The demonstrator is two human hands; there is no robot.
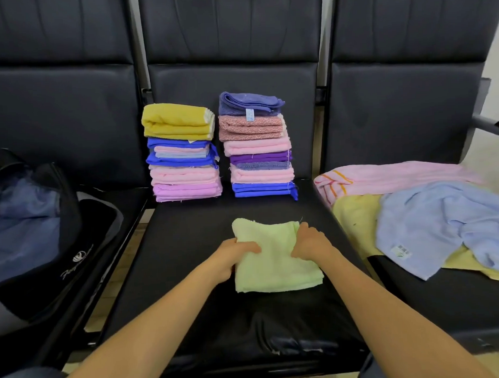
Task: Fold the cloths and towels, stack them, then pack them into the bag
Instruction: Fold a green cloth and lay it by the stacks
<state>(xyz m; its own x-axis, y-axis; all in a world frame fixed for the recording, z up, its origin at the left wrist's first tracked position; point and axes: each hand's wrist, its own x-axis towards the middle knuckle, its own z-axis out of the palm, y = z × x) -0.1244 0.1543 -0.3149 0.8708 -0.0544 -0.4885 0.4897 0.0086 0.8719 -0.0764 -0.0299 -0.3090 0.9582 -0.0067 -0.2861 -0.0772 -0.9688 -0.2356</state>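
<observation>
The pale green cloth [276, 261] is lying folded into a rough square on the middle seat [188, 247], just in front of the two stacks. The left hand [239, 252] is gripping its left edge with curled fingers, and the right hand [309, 240] is pinching its upper right edge, so both hands are clasping the same cloth.

The layers at the near edge are not lying quite flush. If the hands are lifting it from the sides only, the middle is likely to sag and the fold to open on the way to a pile.

The left stack [182, 154] is carrying a bulky yellow towel on top, and the right stack [258, 149] is leaning a little, with its upper pieces sitting off-centre (the purple-blue one on top is overhanging slightly). Either is looking tall enough that a cloth set down carelessly, or pushed in from the front, could be tipping it sideways or back against the seat.

The bag [46, 224] is sitting open on the left seat, well apart from the stacks, so carrying a whole tall pile across in one go is risking a spill. The pink towel [397, 175], the yellow towel [354, 219] and the light blue towel [430, 219] are waiting unfolded on the right, the blue one hanging over the seat's front edge and liable to be slipping off.
</observation>
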